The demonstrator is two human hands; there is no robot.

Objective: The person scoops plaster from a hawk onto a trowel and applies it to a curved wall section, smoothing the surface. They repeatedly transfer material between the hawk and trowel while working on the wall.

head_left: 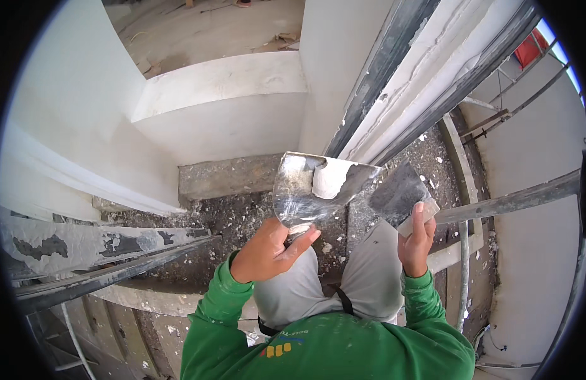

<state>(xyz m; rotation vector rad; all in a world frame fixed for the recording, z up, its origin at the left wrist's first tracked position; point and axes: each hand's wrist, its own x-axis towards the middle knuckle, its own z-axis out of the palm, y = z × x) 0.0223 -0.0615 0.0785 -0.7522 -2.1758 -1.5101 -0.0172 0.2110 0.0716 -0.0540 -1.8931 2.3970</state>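
My left hand [267,252] is closed round the handle of a wide steel plastering blade [305,196], held out in front of my knees. A lump of white plaster [331,178] sits on its face, with thin smears around it. To the right, my right hand [417,240] grips a smaller putty knife [399,195] by its pale handle, the thumb lying along it. The knife's dark grey blade points up and left, its corner close to the right end of the wide blade. Whether the two blades touch, I cannot tell.
A white wall opening with a ledge [223,82] is ahead. Beside it rises a plastered column between dark metal strips [426,82]. Scaffold tubes [514,199] cross at the right, and a plaster-stained bar [96,240] at the left. Debris litters the narrow concrete floor [236,221].
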